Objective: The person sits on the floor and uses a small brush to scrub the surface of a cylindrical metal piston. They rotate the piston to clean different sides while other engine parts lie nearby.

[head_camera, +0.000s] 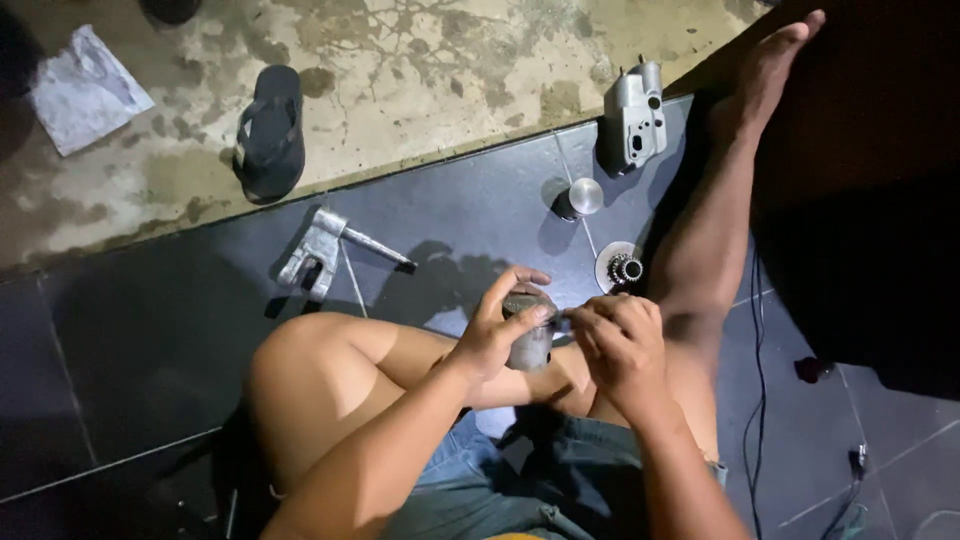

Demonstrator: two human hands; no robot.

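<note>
My left hand (497,325) is wrapped around a small grey metal cylinder (532,344), with the thumb and fingers over its top rim. Held over my lap, the cylinder stands upright. My right hand (620,345) is closed beside it, fingertips pinched at the cylinder's upper right edge; a thin item may be between them, but I cannot make it out. My bent left knee (300,365) is below the hands and my right leg (715,230) stretches out across the dark tiles.
On the dark tiled floor (150,340) lie a silver bracket-like metal part (320,250), a small round metal cap (580,197), a toothed gear on a disc (622,268) and a grey metal housing (636,118). A black sandal (270,130) and a crumpled paper (85,90) lie on the concrete. A black cable (757,400) runs at the right.
</note>
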